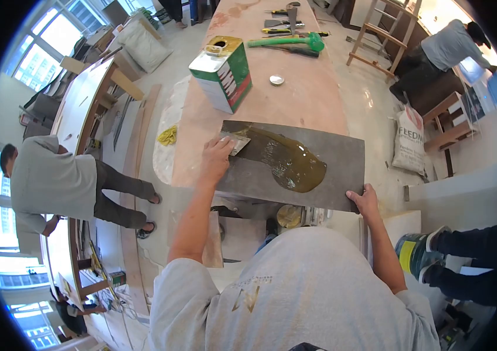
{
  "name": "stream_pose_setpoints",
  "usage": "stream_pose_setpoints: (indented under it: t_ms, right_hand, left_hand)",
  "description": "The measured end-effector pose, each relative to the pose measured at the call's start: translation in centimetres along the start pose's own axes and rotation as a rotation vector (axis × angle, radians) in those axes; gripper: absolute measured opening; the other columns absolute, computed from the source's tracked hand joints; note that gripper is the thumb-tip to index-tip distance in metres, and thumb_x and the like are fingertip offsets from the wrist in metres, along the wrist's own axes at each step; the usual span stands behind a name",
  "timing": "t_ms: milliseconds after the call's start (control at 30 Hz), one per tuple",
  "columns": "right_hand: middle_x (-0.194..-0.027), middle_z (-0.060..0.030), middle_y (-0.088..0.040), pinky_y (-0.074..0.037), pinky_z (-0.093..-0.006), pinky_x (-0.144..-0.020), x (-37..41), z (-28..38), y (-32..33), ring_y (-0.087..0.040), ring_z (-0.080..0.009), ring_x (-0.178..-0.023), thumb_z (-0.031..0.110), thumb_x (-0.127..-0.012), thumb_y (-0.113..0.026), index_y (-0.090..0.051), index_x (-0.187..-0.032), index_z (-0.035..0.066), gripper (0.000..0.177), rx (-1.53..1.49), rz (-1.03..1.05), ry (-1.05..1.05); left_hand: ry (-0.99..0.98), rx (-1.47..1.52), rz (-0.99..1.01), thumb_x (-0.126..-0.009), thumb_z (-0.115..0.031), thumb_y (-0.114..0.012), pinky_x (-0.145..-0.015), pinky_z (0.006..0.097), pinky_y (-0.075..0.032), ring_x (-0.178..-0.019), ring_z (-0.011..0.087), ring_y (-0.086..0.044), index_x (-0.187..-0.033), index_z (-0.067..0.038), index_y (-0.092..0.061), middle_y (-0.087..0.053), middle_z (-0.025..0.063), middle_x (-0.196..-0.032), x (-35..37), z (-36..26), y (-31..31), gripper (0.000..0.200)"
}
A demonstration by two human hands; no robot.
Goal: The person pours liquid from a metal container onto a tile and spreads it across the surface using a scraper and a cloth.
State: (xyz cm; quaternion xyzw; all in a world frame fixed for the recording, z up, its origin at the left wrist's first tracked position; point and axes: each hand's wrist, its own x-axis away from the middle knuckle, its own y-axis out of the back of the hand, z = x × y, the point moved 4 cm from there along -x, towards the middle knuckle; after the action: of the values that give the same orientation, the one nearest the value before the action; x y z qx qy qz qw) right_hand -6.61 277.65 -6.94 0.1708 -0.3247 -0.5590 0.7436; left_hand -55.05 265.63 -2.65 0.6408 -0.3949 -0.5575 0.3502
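Observation:
A dark grey rectangular sheet (342, 158) lies across the near end of the table, with a glossy brown-green puddle of adhesive (298, 169) spread over its middle. My left hand (217, 157) is closed on a flat metal spreader (240, 144), whose blade touches the sheet near its left end, beside the puddle. At the sheet's lower right corner, my right hand (365, 200) grips the edge, thumb on top. Beyond the sheet stands a green and white metal can (225, 76) with brown drips round its open top. A small round lid (276, 80) lies to its right.
Farther up the pinkish table (313, 99) lie a green hammer (286, 42) and several hand tools. A yellow cloth (168, 136) is at the left edge. People work on both sides. A ladder (383, 35), a sack (409, 140) and a second workbench (87, 88) stand around.

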Motion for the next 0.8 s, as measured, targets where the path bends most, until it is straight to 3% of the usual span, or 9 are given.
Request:
stream_pose_setpoints:
  t_ms: [233,533,633,800]
  right_hand:
    - [-0.088,-0.0161,-0.066,-0.054,-0.0353,-0.069,-0.6,-1.2,-0.8,-0.064,-0.0202,-0.077,0.019,-0.076,-0.086,-0.055,-0.098,-0.008,0.047,-0.111,0.033,-0.041]
    - [-0.089,-0.0174,-0.066,-0.055,-0.0352,-0.067,-0.8,-1.7,-0.7,-0.066,-0.0212,-0.077,0.021,-0.075,-0.086,-0.055,-0.1,-0.008,0.049,-0.098,-0.011,-0.031]
    - [-0.088,-0.0167,-0.066,-0.054,-0.0353,-0.066,-1.3,-2.5,-1.0,-0.065,-0.0212,-0.077,0.021,-0.075,-0.086,-0.055,-0.1,-0.008,0.049,-0.1,0.012,-0.035]
    - [-0.086,-0.0147,-0.066,-0.053,-0.0345,-0.058,-0.8,-1.5,-0.8,-0.064,-0.0193,-0.07,0.02,-0.076,-0.085,-0.055,-0.1,-0.007,0.047,-0.131,0.019,-0.037]
  left_hand:
    - [0.048,-0.017,-0.046,-0.077,0.001,-0.06,-0.096,0.0466,-0.046,-0.115,0.0315,-0.06,-0.109,-0.007,-0.07,-0.069,0.0099,-0.118,-1.7,1.3,-1.8,0.034]
    - [0.082,0.035,0.44,-0.077,-0.004,-0.061,-0.085,0.0453,-0.051,-0.096,0.0366,-0.065,-0.096,-0.012,-0.074,-0.071,0.0131,-0.097,-2.7,2.8,2.0,0.025]
    - [0.152,0.111,0.229,-0.078,-0.005,-0.061,-0.079,0.0457,-0.052,-0.091,0.038,-0.066,-0.091,-0.012,-0.074,-0.071,0.017,-0.092,-5.6,4.5,2.6,0.02]
    - [0.13,0.125,0.363,-0.08,-0.015,-0.062,-0.074,0.0501,-0.05,-0.086,0.0409,-0.065,-0.093,-0.011,-0.073,-0.069,0.02,-0.086,-8.8,5.3,0.4,0.017]
